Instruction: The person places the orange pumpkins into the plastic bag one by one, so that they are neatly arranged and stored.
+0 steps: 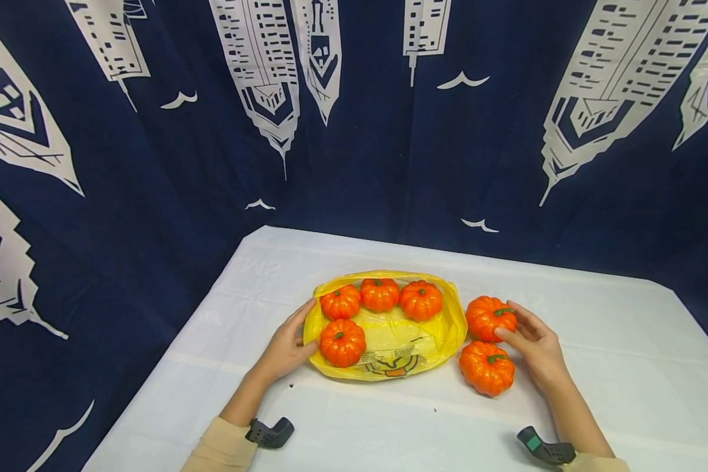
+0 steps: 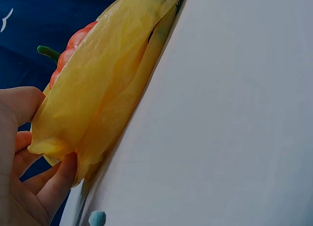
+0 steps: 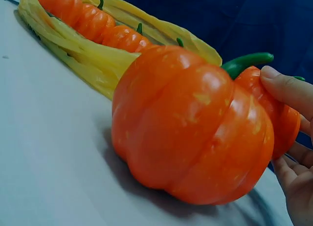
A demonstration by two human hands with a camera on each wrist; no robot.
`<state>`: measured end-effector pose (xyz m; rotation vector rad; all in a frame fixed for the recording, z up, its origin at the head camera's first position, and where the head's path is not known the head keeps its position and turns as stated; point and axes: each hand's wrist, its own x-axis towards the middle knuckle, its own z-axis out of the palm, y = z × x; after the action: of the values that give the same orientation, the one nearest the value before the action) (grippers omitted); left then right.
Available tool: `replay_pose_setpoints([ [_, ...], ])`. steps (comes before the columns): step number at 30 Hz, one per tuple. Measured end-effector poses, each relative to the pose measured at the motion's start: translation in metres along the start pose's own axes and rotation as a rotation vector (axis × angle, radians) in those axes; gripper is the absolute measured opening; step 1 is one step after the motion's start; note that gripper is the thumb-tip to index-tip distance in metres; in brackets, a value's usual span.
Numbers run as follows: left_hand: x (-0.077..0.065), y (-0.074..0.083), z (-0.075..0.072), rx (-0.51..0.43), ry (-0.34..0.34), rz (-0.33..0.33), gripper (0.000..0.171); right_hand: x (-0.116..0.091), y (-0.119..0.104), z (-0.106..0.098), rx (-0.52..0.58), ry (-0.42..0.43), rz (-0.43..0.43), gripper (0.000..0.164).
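Note:
A yellow plastic bag [image 1: 389,331] lies spread open on the table with several orange pumpkins inside, three along its far side and one pumpkin [image 1: 342,343] at the near left. My left hand [image 1: 283,351] grips the bag's left edge, thumb at the rim and fingers against the outer wall, as the left wrist view shows. Right of the bag, my right hand [image 1: 539,351] holds a pumpkin [image 1: 482,318] with a green stem between thumb and fingers. Another pumpkin [image 1: 485,370] sits just nearer, beside the bag; it fills much of the right wrist view.
A white cloth covers the table [image 1: 613,328], whose far edge meets a dark blue curtain [image 1: 366,183] printed with white buildings and birds. Tiny dark specks lie on the cloth near the bag. Each wrist wears a black device [image 1: 271,433].

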<state>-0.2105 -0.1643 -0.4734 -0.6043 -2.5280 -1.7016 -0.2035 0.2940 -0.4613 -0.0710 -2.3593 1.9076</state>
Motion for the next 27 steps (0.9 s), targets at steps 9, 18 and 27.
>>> replay_pose_setpoints([
  [9,-0.002,-0.002,-0.001,0.013,0.002,0.004,0.079,-0.002,-0.012,0.002,0.043,-0.024,-0.048,0.066],
  [18,-0.001,-0.004,-0.001,-0.001,0.003,0.005,0.080,-0.005,-0.025,0.012,0.138,-0.058,-0.104,0.061],
  [27,0.000,-0.004,0.000,-0.003,-0.002,0.007,0.080,-0.009,-0.040,0.024,0.099,-0.082,-0.129,0.058],
])
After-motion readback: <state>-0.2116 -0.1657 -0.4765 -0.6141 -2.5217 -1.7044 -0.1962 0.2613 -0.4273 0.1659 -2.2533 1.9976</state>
